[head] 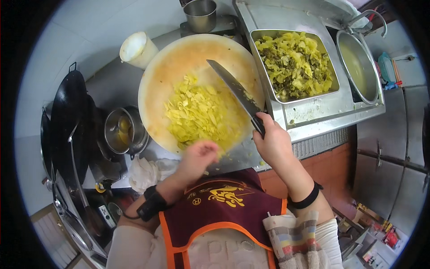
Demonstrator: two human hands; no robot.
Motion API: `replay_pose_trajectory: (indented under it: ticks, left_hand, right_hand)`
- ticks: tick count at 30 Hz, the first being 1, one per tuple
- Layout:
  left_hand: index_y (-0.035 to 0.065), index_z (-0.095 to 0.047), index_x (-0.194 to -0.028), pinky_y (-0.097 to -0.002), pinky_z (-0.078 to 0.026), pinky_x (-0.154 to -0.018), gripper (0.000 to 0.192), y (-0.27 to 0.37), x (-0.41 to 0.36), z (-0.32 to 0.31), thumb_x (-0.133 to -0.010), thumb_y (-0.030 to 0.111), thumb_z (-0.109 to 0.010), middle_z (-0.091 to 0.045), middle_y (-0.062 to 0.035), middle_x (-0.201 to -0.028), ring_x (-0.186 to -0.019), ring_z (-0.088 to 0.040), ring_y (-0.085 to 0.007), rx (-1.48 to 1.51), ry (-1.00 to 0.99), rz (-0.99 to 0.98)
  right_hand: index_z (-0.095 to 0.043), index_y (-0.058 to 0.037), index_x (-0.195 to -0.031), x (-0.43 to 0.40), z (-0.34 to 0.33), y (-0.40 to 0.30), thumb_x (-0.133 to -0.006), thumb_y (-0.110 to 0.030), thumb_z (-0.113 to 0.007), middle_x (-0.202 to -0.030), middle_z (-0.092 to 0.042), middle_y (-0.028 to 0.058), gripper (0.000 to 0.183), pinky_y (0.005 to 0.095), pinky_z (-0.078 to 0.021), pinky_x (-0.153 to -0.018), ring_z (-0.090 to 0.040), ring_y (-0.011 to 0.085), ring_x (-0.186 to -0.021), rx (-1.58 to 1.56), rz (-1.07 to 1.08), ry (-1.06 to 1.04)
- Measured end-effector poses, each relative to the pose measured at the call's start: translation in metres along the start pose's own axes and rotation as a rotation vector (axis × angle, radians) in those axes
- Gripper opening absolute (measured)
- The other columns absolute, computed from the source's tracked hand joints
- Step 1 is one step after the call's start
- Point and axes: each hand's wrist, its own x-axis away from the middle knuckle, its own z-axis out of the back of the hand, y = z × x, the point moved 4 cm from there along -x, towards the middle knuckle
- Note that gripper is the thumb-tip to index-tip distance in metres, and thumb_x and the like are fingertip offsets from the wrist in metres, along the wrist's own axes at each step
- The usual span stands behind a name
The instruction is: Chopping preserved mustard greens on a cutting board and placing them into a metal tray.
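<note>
My right hand (272, 139) grips the black handle of a kitchen knife (235, 88), its broad blade slanting up and left over a round chopping board (174, 55). Bits of leaf cling to the blade. On the board lies a heap of chopped yellow-green pickled greens (201, 112). My left hand (201, 156), slightly blurred, is at the board's near edge, below the heap, with its fingers curled; whether they pinch a scrap cannot be told.
A rectangular steel tray (336, 75) of chopped greens stands right of the board, beside a steel basin (372, 79) of liquid under a faucet. Left are a white tub (136, 50), metal pots (112, 129), a crumpled cloth (144, 173) and dark woks (69, 97). A steel pot (200, 18) stands behind.
</note>
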Motion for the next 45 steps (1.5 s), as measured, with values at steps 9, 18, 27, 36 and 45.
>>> replay_pose_trajectory:
  ticks: [9, 18, 27, 36, 45]
  left_hand:
    - [-0.0008, -0.043, -0.118, -0.0293, -0.045, -0.084, 0.033, 0.056, 0.011, 0.051, -0.085, 0.001, -0.043, -0.048, -0.0138, -0.115, -0.101, -0.053, -0.0207, -0.008, 0.325, -0.147]
    - [-0.0010, -0.035, -0.126, -0.0330, -0.035, -0.095, 0.052, 0.036, 0.022, 0.081, -0.077, 0.002, -0.053, -0.042, -0.0180, -0.121, -0.114, -0.042, -0.0265, -0.503, 0.514, -0.332]
    - [-0.0099, -0.008, -0.134, -0.0476, -0.010, -0.106, 0.086, 0.007, -0.012, 0.045, -0.075, 0.022, -0.062, -0.007, -0.0332, -0.138, -0.131, -0.007, -0.0438, -1.078, 0.496, -0.424]
    - [-0.0143, -0.011, -0.131, -0.0478, -0.012, -0.107, 0.071, 0.009, -0.042, 0.051, -0.080, 0.012, -0.052, -0.010, -0.0362, -0.136, -0.129, -0.010, -0.0472, -0.974, 0.543, -0.601]
    - [-0.0143, -0.012, -0.131, -0.0449, -0.016, -0.106, 0.065, 0.011, -0.033, 0.055, -0.082, 0.009, -0.047, -0.016, -0.0345, -0.135, -0.128, -0.014, -0.0463, -0.777, 0.567, -0.636]
  right_hand:
    - [-0.044, -0.0001, -0.115, 0.015, -0.023, 0.008, -0.076, -0.015, -0.052, -0.081, -0.058, 0.0272, 0.043, 0.0456, -0.0478, -0.067, -0.058, 0.0412, -0.072, -0.107, -0.179, -0.031]
    - [-0.044, -0.0036, -0.117, 0.023, -0.032, -0.026, -0.078, -0.015, -0.052, -0.084, -0.058, 0.0272, 0.041, 0.0459, -0.0455, -0.070, -0.057, 0.0424, -0.080, -0.117, -0.023, -0.091]
    - [-0.037, 0.0016, -0.121, 0.020, -0.054, -0.019, -0.076, -0.012, -0.053, -0.081, -0.057, 0.0310, 0.050, 0.0472, -0.0470, -0.068, -0.057, 0.0442, -0.075, -0.147, 0.000, -0.101]
    - [-0.039, -0.0019, -0.118, 0.019, -0.024, -0.080, -0.085, -0.023, -0.051, -0.081, -0.059, 0.0263, 0.041, 0.0460, -0.0475, -0.066, -0.058, 0.0407, -0.073, -0.179, 0.272, 0.003]
    - [-0.040, -0.0023, -0.098, 0.009, -0.066, -0.064, -0.089, -0.029, -0.044, -0.072, -0.058, 0.0249, 0.028, 0.0490, -0.0452, -0.065, -0.056, 0.0435, -0.071, -0.062, 0.046, -0.340]
